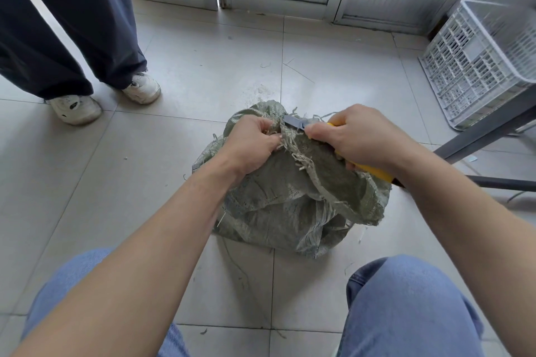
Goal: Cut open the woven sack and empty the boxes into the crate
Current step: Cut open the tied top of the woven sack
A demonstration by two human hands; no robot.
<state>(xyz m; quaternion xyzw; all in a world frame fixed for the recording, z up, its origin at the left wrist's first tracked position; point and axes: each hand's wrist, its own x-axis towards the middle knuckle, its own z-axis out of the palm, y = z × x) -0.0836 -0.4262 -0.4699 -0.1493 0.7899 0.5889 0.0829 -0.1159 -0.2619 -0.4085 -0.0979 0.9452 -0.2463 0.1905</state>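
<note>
Two hands on the job, nothing cut free yet. Tiled floor (203,72) is open ahead; a bystander's shoes (75,109) stand well off left. White crate (475,61) sits tilted far right, empty as far as I can see. Woven sack (293,200) rests between the knees, boxes hidden inside. Left hand (249,145) pinches the frayed mouth taut, likely tension for the blade. Right hand (359,139) is clenched on the yellow utility knife (295,122), blade at that edge, aimed leftward near the left fingers: slip risk.

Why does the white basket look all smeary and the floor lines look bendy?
Head view: the crate at the right edge is streaked by motion blur; the wide lens bows the tile lines; the sack and both hands, left and right, stay sharp in soft daylight.
</note>
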